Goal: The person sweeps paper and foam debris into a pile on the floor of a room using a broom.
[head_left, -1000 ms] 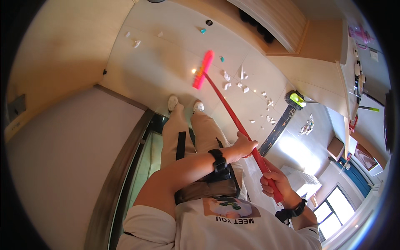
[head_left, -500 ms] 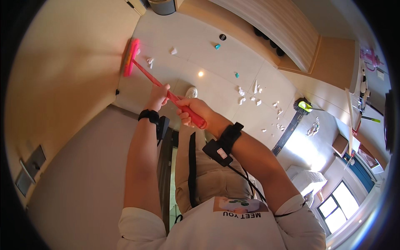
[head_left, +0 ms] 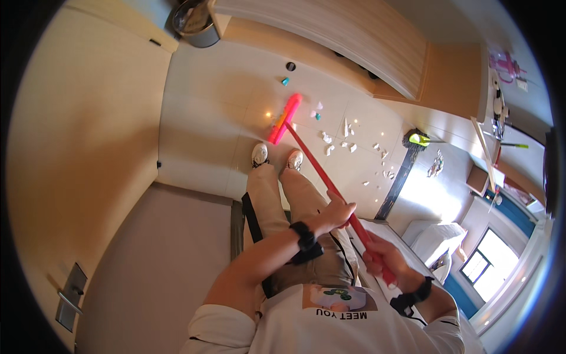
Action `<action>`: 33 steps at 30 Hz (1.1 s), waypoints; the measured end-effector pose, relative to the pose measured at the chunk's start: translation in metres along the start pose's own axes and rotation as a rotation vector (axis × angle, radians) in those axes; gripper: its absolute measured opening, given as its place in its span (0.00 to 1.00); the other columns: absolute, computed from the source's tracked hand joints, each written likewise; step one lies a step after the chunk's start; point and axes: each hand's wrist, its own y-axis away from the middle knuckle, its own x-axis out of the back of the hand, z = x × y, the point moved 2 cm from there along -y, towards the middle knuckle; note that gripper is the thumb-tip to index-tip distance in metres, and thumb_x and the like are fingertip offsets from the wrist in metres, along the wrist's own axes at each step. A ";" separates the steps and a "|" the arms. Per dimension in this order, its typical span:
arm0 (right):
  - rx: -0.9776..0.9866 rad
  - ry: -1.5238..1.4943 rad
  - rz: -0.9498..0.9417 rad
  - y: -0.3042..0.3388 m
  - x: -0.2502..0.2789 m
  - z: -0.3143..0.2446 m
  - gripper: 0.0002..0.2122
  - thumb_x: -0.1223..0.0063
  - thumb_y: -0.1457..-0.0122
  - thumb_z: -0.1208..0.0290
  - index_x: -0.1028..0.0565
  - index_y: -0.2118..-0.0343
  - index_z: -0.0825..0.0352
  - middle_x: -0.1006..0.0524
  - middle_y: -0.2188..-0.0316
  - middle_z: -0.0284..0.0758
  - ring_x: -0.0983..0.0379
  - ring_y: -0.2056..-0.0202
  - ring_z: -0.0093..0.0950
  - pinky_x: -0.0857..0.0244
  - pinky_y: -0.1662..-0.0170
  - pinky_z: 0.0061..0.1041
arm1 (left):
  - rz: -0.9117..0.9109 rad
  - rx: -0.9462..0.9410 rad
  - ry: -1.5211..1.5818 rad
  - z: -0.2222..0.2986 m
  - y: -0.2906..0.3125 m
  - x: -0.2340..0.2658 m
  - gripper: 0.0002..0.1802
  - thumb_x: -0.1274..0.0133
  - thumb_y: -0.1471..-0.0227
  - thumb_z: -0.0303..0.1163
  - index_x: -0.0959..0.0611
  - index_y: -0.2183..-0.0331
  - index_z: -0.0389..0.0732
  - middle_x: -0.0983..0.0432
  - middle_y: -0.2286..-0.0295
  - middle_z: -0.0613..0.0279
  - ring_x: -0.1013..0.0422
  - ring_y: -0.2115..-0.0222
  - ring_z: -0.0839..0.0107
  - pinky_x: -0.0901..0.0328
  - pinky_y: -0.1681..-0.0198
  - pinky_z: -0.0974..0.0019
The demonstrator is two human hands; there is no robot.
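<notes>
A pink broom (head_left: 311, 156) slants from my hands down to the tiled floor, its wide bright pink head resting just beyond my shoes. My left hand (head_left: 337, 212) is closed round the middle of the handle. Higher up, near the handle's end, my right hand (head_left: 386, 258) is wrapped round it. Beside the far right side of the broom head lie white crumpled scraps (head_left: 319, 107) and a small teal piece (head_left: 317, 117). More white scraps (head_left: 327, 137) are scattered to the right. Farther off, another teal piece (head_left: 285, 81) lies close to a black round thing (head_left: 290, 66).
A door (head_left: 100, 135) stands at the left, and a bin (head_left: 203, 35) at the far left corner. A wooden cabinet (head_left: 330, 53) runs along the far side. On the right are a dark floor strip (head_left: 401, 183), a lime-green brush with dark bristles (head_left: 418, 140) and a crumpled wrapper (head_left: 435, 164).
The broom head has swept right from beside the door to the scraps mid-floor. White scraps formerly near the door now lie by the head. Both hands have moved right and nearer my body.
</notes>
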 end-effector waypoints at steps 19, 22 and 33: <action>0.096 -0.361 -0.581 -0.177 0.092 -0.080 0.11 0.64 0.42 0.67 0.38 0.56 0.58 0.39 0.84 0.27 0.46 0.89 0.14 0.51 0.89 0.12 | 0.438 0.161 -0.356 0.046 -0.139 0.051 0.19 0.62 0.52 0.38 0.32 0.86 0.34 0.35 0.90 0.56 0.40 0.94 0.71 0.45 0.93 0.67; 0.111 -0.502 -0.460 -0.131 0.177 -0.042 0.17 0.65 0.42 0.68 0.43 0.48 0.54 0.38 0.83 0.28 0.48 0.89 0.14 0.52 0.89 0.11 | 0.222 0.172 -0.540 0.008 -0.171 -0.039 0.24 0.63 0.52 0.43 0.30 0.87 0.35 0.33 0.90 0.55 0.38 0.94 0.69 0.44 0.93 0.63; 0.289 -0.636 -0.048 0.010 0.288 0.036 0.22 0.63 0.43 0.70 0.48 0.44 0.53 0.36 0.82 0.32 0.44 0.89 0.19 0.48 0.88 0.17 | -0.310 0.370 -0.470 -0.030 -0.162 -0.247 0.19 0.57 0.51 0.43 0.28 0.82 0.38 0.35 0.90 0.65 0.41 0.92 0.79 0.47 0.92 0.76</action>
